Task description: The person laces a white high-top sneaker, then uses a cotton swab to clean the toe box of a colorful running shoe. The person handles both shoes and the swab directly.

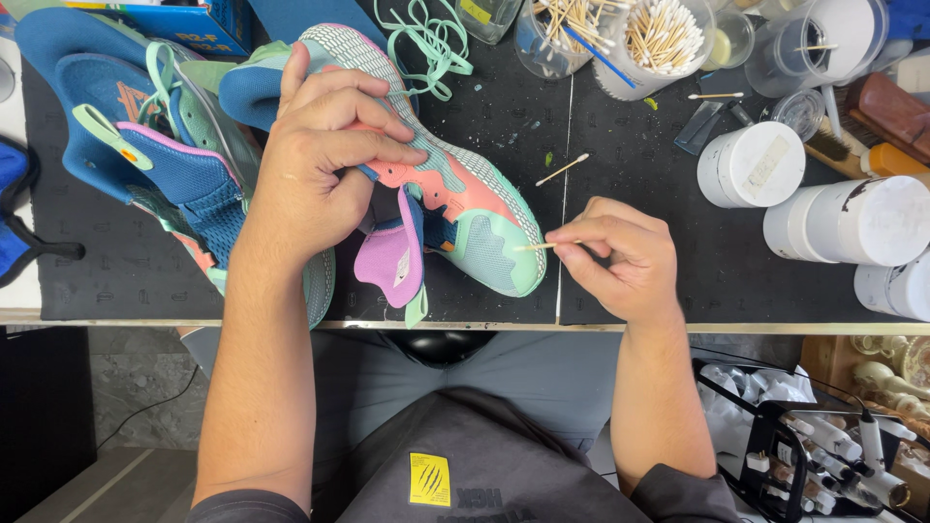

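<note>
There is a single view, from a camera worn on the person's head, looking almost straight down. It sits close over the dark desk (678,281), whose front edge crosses the picture (a little below the middle). Beyond that edge it takes in the person's forearms, lap and a strip of floor.

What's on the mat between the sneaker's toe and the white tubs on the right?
In the head view, between the sneaker toe and the white tubs: the right hand pinching a cotton swab, one loose swab and bare black mat.
</note>
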